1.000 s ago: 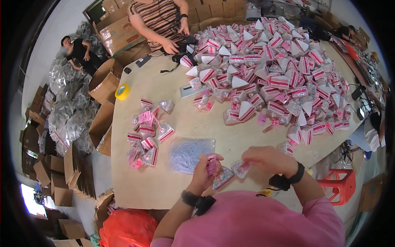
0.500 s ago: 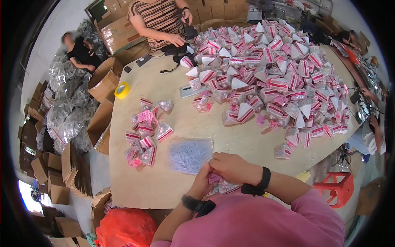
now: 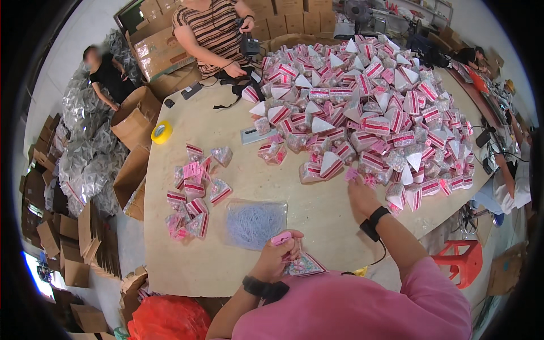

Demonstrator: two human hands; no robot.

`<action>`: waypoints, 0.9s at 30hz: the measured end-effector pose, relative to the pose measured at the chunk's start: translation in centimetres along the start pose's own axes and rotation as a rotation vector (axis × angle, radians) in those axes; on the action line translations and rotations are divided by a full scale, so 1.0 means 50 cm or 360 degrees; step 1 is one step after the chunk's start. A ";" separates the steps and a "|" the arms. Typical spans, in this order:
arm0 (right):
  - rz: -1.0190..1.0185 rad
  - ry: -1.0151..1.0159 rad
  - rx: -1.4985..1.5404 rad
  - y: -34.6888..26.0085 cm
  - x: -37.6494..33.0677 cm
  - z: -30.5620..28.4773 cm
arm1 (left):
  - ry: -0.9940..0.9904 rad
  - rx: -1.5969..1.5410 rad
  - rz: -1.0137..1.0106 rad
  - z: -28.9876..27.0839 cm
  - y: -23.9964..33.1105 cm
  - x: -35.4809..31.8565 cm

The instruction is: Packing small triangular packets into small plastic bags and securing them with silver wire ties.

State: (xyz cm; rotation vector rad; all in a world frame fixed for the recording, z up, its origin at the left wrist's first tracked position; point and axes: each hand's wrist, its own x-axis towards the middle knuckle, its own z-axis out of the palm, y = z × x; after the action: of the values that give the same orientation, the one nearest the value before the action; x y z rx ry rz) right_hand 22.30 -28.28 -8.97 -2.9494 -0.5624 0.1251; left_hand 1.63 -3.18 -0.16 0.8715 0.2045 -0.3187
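Left hand (image 3: 279, 256) fingers clenched on a pink tag (image 3: 281, 238) and a small packet (image 3: 305, 264) at the surface's (image 3: 317, 218) near edge. Right hand (image 3: 360, 191) fingers loosely spread, touching pink pieces (image 3: 352, 174) at the packet pile (image 3: 362, 107) edge.

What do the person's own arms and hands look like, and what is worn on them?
Both hands are bare, no gloves. The left hand has a black band at the wrist, the right hand a black wristband too. Pink sleeves cover the upper arms.
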 end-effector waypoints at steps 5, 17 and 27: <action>-0.0305 0.0307 0.0114 0.051 0.002 0.016 | 0.0098 -0.0062 0.0022 0.013 0.016 0.000; -0.0031 -0.0174 0.1750 -0.033 -0.103 -0.339 | 0.0040 0.0072 0.0275 0.029 0.029 0.016; -0.1053 -0.0435 0.1889 -0.271 -0.146 -0.293 | 0.0212 0.0217 0.0533 0.046 0.032 0.027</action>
State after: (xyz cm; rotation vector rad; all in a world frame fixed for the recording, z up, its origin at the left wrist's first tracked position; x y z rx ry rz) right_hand 12.22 -20.22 7.93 -1.5299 -1.0020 0.5539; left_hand 3.58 -4.26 2.02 1.0454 0.1578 0.0389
